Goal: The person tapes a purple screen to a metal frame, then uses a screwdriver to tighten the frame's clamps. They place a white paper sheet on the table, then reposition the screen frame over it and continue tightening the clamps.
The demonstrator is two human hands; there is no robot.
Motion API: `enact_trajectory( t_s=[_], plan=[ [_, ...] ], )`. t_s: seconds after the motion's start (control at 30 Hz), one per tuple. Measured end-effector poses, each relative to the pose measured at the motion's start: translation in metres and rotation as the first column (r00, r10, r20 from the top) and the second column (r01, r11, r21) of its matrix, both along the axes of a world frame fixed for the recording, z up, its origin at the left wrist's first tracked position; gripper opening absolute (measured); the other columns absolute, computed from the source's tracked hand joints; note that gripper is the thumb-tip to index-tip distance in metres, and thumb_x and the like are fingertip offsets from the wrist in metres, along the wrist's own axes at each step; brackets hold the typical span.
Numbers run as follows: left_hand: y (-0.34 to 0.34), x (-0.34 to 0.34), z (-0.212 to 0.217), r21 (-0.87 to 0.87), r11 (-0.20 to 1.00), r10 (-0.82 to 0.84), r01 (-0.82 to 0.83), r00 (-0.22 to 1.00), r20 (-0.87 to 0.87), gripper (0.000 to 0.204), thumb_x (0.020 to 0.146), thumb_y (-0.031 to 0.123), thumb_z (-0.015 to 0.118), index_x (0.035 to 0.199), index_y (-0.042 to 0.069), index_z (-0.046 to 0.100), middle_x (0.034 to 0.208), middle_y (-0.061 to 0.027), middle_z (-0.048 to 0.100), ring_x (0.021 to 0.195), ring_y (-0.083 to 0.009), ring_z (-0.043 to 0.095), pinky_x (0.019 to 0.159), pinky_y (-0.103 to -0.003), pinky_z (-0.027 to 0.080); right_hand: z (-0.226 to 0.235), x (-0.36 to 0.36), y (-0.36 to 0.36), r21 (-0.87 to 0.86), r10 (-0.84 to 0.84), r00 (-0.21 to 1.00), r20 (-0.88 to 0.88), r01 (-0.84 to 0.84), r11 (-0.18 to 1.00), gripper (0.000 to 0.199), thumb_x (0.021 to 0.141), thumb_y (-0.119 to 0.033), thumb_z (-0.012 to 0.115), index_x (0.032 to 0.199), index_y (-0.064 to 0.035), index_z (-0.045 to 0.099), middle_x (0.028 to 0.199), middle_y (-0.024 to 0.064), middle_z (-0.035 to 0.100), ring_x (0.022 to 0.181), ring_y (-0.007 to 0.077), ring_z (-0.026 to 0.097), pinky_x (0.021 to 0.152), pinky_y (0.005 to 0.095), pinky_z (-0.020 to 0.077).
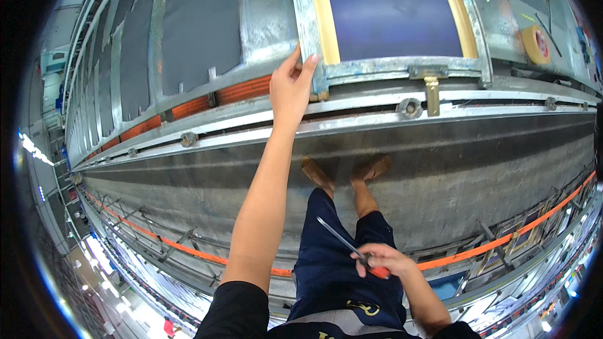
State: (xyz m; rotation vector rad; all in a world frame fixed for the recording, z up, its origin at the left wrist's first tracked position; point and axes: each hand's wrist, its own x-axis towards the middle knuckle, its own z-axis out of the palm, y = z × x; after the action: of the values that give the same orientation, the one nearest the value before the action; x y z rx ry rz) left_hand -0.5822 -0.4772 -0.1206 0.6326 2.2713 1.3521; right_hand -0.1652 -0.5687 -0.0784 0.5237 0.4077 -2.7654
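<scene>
A screen printing frame (pixel 402 61) with a dark blue mesh (pixel 389 19) lies on the long table in front of me, yellowish tape along the mesh's sides. My left hand (pixel 292 81) reaches up to its near left corner, thumb and fingers pinching the metal side bar. Low by my waist, my right hand (pixel 380 258) is closed around the red and black handle of a screwdriver (pixel 338 233). The screwdriver's long metal shaft points up and left, away from the frame. A brass-coloured hinge bracket (pixel 432 95) is attached to the frame's near edge.
Dark fabric panels (pixel 201 25) lie along the table to the left. A roll of tape (pixel 536 44) and a thin dark rod (pixel 548 32) rest to the right. Metal rails with bolts (pixel 410 108) edge the table. Behind me runs a rack with an orange rail (pixel 477 253).
</scene>
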Motion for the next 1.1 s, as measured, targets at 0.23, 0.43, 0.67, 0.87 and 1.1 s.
enact_trajectory(
  t_s=[0.23, 0.43, 0.67, 0.87, 1.1],
  plan=[
    [0.001, 0.018, 0.021, 0.031, 0.971, 0.237, -0.235, 0.955, -0.177, 0.045, 0.1, 0.031, 0.065, 0.135, 0.003, 0.061, 0.073, -0.0016, 0.059, 0.075, -0.014, 0.047, 0.073, -0.03, 0.044, 0.07, 0.031, 0.127, 0.408, -0.322, 0.926, 0.2, 0.22, 0.886, 0.026, 0.086, -0.013, 0.074, 0.107, -0.0051, 0.06, 0.096, 0.0215, 0.07, 0.079, 0.025, 0.068, 0.066, 0.0353, 0.0568],
    [0.012, 0.014, 0.027, 0.253, 0.873, 0.421, -0.418, 0.906, 0.044, 0.028, 0.104, 0.022, 0.061, 0.121, 0.001, 0.065, 0.078, 0.0056, 0.047, 0.07, -0.0031, 0.037, 0.064, -0.02, 0.034, 0.1, -0.038, 0.296, 0.928, -0.513, 0.858, 0.0, 0.19, 0.319, 0.04, 0.082, -0.024, 0.081, 0.083, -0.0131, 0.042, 0.076, 0.0027, 0.051, 0.059, 0.0099, 0.052, 0.049, 0.0253, 0.0451],
    [0.038, -0.025, 0.049, -0.109, 0.978, 0.117, -0.177, 0.904, -0.411, 0.046, 0.085, 0.029, 0.081, 0.122, 0.006, 0.067, 0.115, -0.0065, 0.058, 0.109, -0.0232, 0.048, 0.093, -0.039, 0.039, 0.023, -0.113, 0.499, 0.736, -0.441, 0.897, 0.011, -0.306, -0.604, 0.038, 0.1, -0.02, 0.064, 0.134, -0.0044, 0.063, 0.084, 0.0007, 0.06, 0.071, 0.0068, 0.048, 0.064, 0.0238, 0.0401],
    [0.107, -0.074, 0.013, -0.277, 0.958, -0.1, -0.079, 0.812, -0.576, 0.078, 0.075, 0.043, 0.086, 0.139, 0.006, 0.059, 0.159, -0.0176, 0.035, 0.147, -0.0377, 0.031, 0.119, -0.064, 0.013, -0.005, -0.199, 0.554, 0.687, -0.473, 0.878, 0.071, -0.387, -0.615, 0.058, 0.086, -0.041, 0.078, 0.128, -0.0022, 0.068, 0.083, 0.0102, 0.06, 0.076, 0.0215, 0.057, 0.072, 0.0342, 0.0467],
    [0.109, -0.076, -0.002, -0.313, 0.95, -0.157, -0.008, 0.853, -0.498, 0.068, 0.078, 0.036, 0.082, 0.137, 0.008, 0.062, 0.16, -0.0112, 0.041, 0.151, -0.0347, 0.028, 0.119, -0.066, 0.0, 0.001, -0.213, 0.539, 0.641, -0.4, 0.904, 0.154, -0.399, -0.656, 0.059, 0.078, -0.036, 0.084, 0.118, 0.0043, 0.068, 0.079, 0.0107, 0.057, 0.069, 0.0214, 0.054, 0.067, 0.034, 0.0447]
  ],
)
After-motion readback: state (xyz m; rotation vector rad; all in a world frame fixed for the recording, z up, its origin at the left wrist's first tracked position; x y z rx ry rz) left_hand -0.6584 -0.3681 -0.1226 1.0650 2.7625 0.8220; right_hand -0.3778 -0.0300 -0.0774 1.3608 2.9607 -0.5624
